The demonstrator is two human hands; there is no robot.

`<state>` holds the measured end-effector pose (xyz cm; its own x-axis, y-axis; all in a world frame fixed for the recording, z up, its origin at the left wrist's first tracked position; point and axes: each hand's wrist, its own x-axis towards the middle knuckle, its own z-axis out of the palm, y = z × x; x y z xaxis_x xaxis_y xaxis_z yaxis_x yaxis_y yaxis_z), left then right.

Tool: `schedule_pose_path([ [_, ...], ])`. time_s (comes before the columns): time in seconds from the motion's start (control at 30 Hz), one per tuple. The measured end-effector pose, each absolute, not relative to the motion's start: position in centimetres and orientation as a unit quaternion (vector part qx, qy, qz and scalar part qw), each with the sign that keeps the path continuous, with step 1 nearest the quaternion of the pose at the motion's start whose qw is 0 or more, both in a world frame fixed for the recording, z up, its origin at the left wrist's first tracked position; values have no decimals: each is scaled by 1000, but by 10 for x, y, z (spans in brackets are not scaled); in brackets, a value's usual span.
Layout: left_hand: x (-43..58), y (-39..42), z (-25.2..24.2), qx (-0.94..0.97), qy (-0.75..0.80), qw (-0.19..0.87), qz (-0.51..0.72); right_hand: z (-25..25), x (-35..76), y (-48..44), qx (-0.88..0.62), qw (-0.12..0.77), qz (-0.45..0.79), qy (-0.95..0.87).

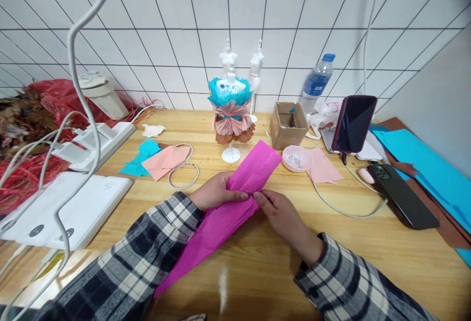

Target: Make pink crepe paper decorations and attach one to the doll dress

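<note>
A long folded strip of magenta crepe paper slants across the front of the table, its far end raised toward the middle. My left hand is closed around the strip from the left, thumb on top. At the strip's right edge, my right hand pinches the paper between thumb and fingers, close to my left thumb. Behind the paper stands a small white mannequin dressed in tiers of turquoise, pink and brown pleated paper. The strip's near end is partly hidden behind my left sleeve.
Right of the strip are a pink bowl of small shiny beads, a cardboard box, a propped phone and a dark phone. Leftward lie turquoise and peach paper pieces, a power strip, a white box-shaped device and a hanging cable.
</note>
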<state>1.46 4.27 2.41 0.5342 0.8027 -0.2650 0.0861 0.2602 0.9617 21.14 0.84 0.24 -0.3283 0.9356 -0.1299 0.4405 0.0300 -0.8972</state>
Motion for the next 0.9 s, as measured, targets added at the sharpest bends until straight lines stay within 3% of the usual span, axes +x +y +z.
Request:
schedule_pose_path([
  [0.9, 10, 44, 20, 532, 403, 696, 266, 4, 216, 12, -503, 233, 454, -698],
])
